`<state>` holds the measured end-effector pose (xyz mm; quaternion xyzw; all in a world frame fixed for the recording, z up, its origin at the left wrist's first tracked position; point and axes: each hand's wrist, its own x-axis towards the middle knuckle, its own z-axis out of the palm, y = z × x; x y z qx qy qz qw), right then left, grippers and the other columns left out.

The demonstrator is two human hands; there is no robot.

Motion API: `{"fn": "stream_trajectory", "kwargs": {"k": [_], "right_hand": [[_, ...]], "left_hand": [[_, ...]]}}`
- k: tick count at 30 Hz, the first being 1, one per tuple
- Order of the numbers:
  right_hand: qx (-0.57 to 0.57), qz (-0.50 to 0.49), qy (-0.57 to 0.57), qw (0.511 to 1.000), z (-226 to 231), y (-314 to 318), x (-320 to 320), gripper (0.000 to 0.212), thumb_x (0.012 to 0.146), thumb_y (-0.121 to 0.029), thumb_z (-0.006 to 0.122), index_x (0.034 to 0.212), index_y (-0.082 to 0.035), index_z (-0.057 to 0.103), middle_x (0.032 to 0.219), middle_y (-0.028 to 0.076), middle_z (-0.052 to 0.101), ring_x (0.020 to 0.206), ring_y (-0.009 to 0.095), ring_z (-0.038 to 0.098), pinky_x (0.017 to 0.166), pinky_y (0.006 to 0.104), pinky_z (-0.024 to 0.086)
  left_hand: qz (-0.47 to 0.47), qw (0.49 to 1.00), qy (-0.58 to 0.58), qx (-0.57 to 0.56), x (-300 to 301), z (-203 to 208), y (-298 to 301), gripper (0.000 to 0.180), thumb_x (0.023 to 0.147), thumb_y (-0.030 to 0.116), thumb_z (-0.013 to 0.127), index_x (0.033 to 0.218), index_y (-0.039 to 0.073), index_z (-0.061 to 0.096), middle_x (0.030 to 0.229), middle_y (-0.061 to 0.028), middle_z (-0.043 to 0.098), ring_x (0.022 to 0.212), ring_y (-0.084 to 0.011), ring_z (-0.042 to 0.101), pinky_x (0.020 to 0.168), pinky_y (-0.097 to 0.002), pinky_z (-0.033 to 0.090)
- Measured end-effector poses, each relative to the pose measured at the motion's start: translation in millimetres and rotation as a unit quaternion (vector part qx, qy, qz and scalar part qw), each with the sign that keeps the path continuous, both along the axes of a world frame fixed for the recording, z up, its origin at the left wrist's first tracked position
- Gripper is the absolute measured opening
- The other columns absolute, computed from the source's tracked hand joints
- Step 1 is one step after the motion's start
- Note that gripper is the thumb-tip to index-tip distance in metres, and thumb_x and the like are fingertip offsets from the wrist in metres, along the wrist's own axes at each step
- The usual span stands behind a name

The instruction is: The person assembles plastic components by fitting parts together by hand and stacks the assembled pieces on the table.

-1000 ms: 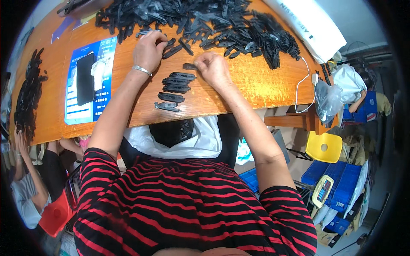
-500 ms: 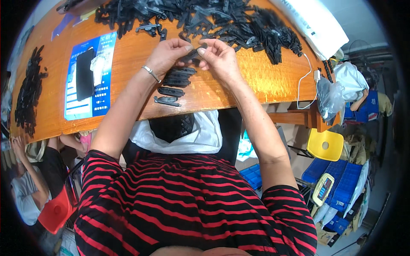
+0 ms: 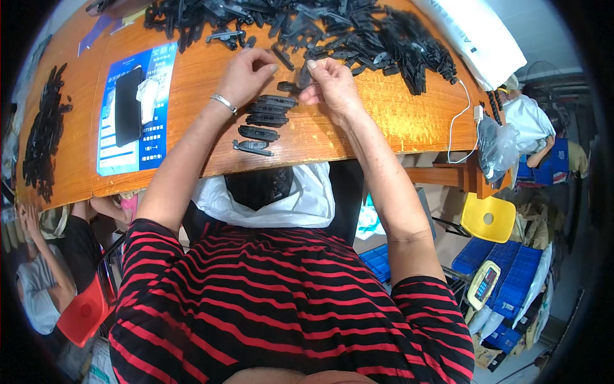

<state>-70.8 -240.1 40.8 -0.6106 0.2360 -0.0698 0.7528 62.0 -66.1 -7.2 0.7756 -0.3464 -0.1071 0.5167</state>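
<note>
My right hand (image 3: 334,86) pinches a small black plastic part (image 3: 304,77) between thumb and fingers, above the wooden table (image 3: 390,125). Left of it, my left hand (image 3: 246,73) has its thumb and curled fingers apart, with nothing visible between them. A short black part (image 3: 288,86) lies just under the right fingertips. Closer to me, several slim black plastic parts (image 3: 265,119) lie in a column, roughly side by side. Beyond both hands spreads a large heap of similar black parts (image 3: 332,32), and one loose piece (image 3: 283,56) points toward the gap between my hands.
A blue printed sheet (image 3: 153,128) with a black phone-like slab (image 3: 128,105) lies at left, beside another pile of black parts (image 3: 46,134). A white sack (image 3: 473,41) and a white cable (image 3: 462,121) are at right. An open white bag (image 3: 307,198) sits below the table edge.
My hands have separated: the left moved away leftward from the part both were fingering. The right keeps hold of a part, now turned more upright.
</note>
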Motion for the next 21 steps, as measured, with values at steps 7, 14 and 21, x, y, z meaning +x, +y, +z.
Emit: {"fn": "stream_trajectory", "kwargs": {"k": [7, 14, 21], "right_hand": [[-0.145, 0.118, 0.026, 0.982, -5.7, -12.1, -1.7, 0.019, 0.105, -0.022, 0.065, 0.099, -0.004, 0.060, 0.074, 0.002, 0.064, 0.052, 0.009, 0.061, 0.044, 0.0240, 0.049], [-0.124, 0.098, 0.014, 0.987, -22.0, -21.2, -3.7, 0.012, 0.099, -0.013, 0.073, 0.095, -0.002, 0.067, 0.077, 0.002, 0.067, 0.060, 0.007, 0.062, 0.053, 0.0210, 0.052], [-0.160, 0.058, 0.070, 0.983, -27.5, -13.6, 3.6, 0.014, 0.094, -0.007, 0.077, 0.088, 0.000, 0.066, 0.074, 0.004, 0.068, 0.059, 0.009, 0.062, 0.053, 0.0227, 0.054]], "left_hand": [[-0.042, 0.969, 0.238, -0.044, -18.9, 31.8, -12.7, 0.019, 0.098, 0.018, 0.073, 0.110, 0.002, 0.070, 0.085, -0.0003, 0.067, 0.076, -0.0083, 0.064, 0.067, -0.0245, 0.054], [-0.028, 0.966, 0.250, -0.054, -15.1, 18.9, -18.6, 0.014, 0.096, 0.013, 0.075, 0.099, 0.001, 0.067, 0.076, -0.0007, 0.065, 0.063, -0.0075, 0.060, 0.053, -0.0227, 0.048], [0.019, 0.987, 0.159, 0.003, -11.6, -7.4, -22.7, 0.018, 0.092, 0.013, 0.077, 0.089, 0.000, 0.065, 0.071, -0.0017, 0.064, 0.059, -0.0088, 0.059, 0.052, -0.0247, 0.047]]}}
